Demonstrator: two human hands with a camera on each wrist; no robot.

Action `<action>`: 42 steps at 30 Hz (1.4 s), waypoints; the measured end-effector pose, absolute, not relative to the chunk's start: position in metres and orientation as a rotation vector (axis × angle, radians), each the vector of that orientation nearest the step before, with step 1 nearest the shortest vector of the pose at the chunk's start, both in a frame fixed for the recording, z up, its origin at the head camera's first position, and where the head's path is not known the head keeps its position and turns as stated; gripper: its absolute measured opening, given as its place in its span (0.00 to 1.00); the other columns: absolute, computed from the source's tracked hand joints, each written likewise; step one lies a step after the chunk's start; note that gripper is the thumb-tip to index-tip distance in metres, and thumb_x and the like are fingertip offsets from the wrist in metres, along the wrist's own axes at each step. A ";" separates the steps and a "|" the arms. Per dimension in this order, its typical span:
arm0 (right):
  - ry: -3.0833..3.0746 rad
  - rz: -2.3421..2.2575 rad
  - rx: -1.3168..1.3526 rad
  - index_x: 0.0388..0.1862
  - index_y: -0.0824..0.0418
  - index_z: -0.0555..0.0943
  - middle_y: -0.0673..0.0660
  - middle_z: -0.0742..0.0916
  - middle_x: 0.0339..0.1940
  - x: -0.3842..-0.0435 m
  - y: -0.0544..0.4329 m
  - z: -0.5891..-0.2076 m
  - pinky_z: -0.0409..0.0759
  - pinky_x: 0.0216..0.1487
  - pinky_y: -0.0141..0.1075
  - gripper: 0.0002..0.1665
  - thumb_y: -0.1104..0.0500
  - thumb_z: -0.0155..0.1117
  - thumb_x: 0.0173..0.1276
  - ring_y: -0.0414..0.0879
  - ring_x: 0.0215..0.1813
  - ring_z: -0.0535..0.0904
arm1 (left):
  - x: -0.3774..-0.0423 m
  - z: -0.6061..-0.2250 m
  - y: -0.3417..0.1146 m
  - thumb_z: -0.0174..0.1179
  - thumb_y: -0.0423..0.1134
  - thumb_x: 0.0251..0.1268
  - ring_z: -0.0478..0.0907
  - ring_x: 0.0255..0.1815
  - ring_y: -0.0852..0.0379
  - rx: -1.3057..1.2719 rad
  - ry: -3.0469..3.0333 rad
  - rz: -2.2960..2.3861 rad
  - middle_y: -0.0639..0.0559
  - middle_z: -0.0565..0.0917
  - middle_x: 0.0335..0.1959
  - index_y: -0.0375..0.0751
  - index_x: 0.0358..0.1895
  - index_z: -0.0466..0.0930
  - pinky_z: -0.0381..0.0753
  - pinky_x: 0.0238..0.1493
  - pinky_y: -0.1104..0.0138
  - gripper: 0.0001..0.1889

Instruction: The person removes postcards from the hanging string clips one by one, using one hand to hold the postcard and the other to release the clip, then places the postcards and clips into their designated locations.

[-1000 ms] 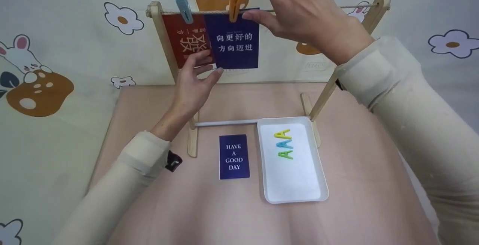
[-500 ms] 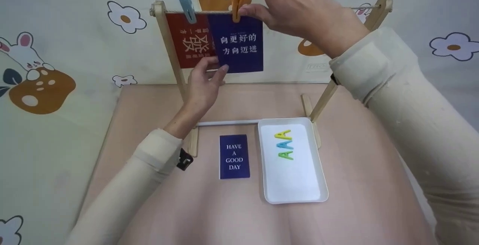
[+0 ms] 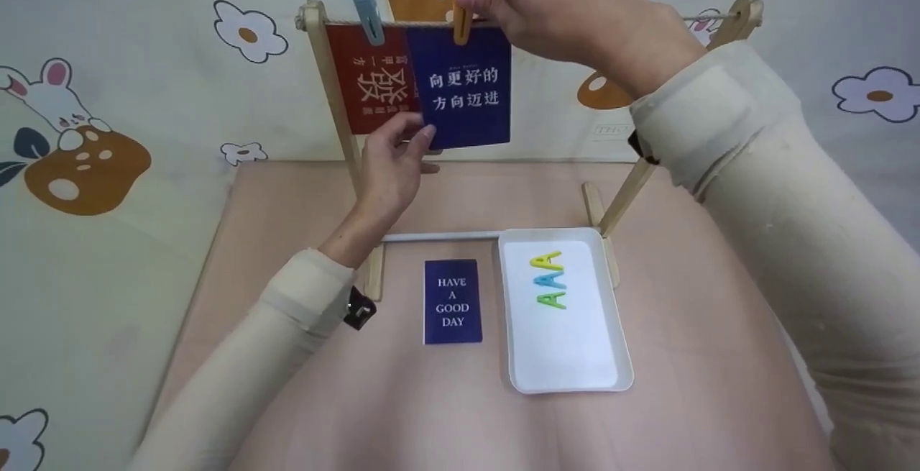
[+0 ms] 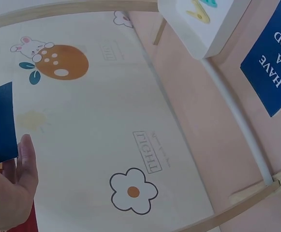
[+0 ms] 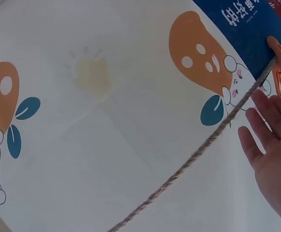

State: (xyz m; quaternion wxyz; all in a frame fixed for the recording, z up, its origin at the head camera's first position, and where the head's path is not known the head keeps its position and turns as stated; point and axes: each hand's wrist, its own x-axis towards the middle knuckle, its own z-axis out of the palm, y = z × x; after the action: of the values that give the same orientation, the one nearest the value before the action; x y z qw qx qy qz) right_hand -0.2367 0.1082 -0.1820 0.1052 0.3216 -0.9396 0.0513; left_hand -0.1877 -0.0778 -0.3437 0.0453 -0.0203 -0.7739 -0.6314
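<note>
A dark blue card (image 3: 465,90) with white Chinese characters hangs on the rope (image 5: 167,181), held by an orange clothespin (image 3: 462,25). My right hand (image 3: 568,11) pinches the upper part of that clothespin between thumb and fingers; its other fingers are spread beside the rope in the right wrist view. At the card's lower left corner, my left hand (image 3: 392,162) pinches the edge, thumb in front and fingers behind. A red card (image 3: 370,75) with gold characters hangs to the left under a light blue clothespin (image 3: 368,14), partly behind the blue card.
The rope runs between two wooden posts (image 3: 334,90). On the pink tabletop (image 3: 345,392) lies another blue card (image 3: 453,302) reading "HAVE A GOOD DAY". Beside it stands a white tray (image 3: 571,356) holding a yellow (image 3: 546,261), a blue (image 3: 550,280) and a green clothespin (image 3: 551,300).
My left hand has moved right and taken the blue card's lower left corner. The right thumb has slid up from the card's top edge onto the orange clothespin's handle.
</note>
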 end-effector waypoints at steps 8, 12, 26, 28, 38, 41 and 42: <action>-2.897 0.203 0.831 0.68 0.51 0.74 0.56 0.82 0.60 -0.239 0.104 -0.174 0.80 0.68 0.41 0.26 0.42 0.44 0.80 0.52 0.58 0.82 | -0.183 -0.342 -0.075 0.53 0.33 0.76 0.86 0.46 0.50 -0.094 -2.346 -1.901 0.42 0.83 0.49 0.35 0.56 0.80 0.90 0.38 0.69 0.12; -2.898 0.203 0.798 0.65 0.54 0.76 0.57 0.81 0.60 -0.238 0.105 -0.174 0.83 0.64 0.41 0.23 0.46 0.45 0.80 0.52 0.57 0.82 | -0.180 -0.341 -0.070 0.54 0.33 0.76 0.86 0.45 0.50 -0.106 -2.337 -1.914 0.41 0.85 0.49 0.35 0.56 0.82 0.90 0.36 0.69 0.13; -2.610 0.298 0.798 0.69 0.44 0.75 0.49 0.80 0.67 -0.248 0.133 -0.175 0.78 0.69 0.34 0.25 0.43 0.42 0.80 0.45 0.63 0.79 | -0.172 -0.341 -0.064 0.56 0.34 0.75 0.87 0.45 0.49 -0.052 -2.344 -1.949 0.41 0.86 0.50 0.35 0.56 0.81 0.89 0.34 0.71 0.13; -2.575 0.305 0.805 0.70 0.43 0.74 0.48 0.79 0.68 -0.249 0.138 -0.175 0.76 0.70 0.32 0.25 0.43 0.43 0.80 0.44 0.64 0.78 | -0.170 -0.342 -0.063 0.56 0.34 0.75 0.87 0.45 0.48 -0.056 -2.348 -1.957 0.42 0.86 0.50 0.36 0.57 0.81 0.89 0.35 0.70 0.13; -2.525 0.387 0.785 0.62 0.50 0.80 0.53 0.81 0.61 -0.235 0.156 -0.185 0.61 0.77 0.28 0.21 0.46 0.48 0.79 0.45 0.65 0.73 | -0.161 -0.346 -0.062 0.56 0.35 0.75 0.87 0.44 0.48 -0.081 -2.371 -1.961 0.41 0.87 0.48 0.37 0.57 0.82 0.89 0.35 0.70 0.13; -2.508 0.425 0.798 0.59 0.54 0.81 0.56 0.83 0.58 -0.230 0.162 -0.187 0.63 0.78 0.30 0.20 0.49 0.50 0.79 0.47 0.64 0.74 | -0.158 -0.347 -0.061 0.56 0.35 0.75 0.87 0.44 0.48 -0.083 -2.389 -1.954 0.42 0.87 0.47 0.37 0.57 0.82 0.90 0.35 0.70 0.13; -2.498 0.433 0.808 0.58 0.56 0.81 0.57 0.83 0.57 -0.228 0.164 -0.187 0.63 0.78 0.31 0.19 0.50 0.50 0.79 0.48 0.65 0.74 | -0.157 -0.347 -0.061 0.56 0.36 0.75 0.87 0.44 0.48 -0.077 -2.401 -1.948 0.42 0.87 0.47 0.37 0.57 0.82 0.90 0.35 0.70 0.13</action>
State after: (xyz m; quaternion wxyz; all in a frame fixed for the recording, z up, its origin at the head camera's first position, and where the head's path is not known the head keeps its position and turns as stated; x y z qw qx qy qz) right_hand -0.2277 0.1637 -0.1875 0.2380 0.2949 -0.9118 0.1581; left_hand -0.1567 -0.0608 -0.3473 0.0244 -0.0250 -0.7762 -0.6295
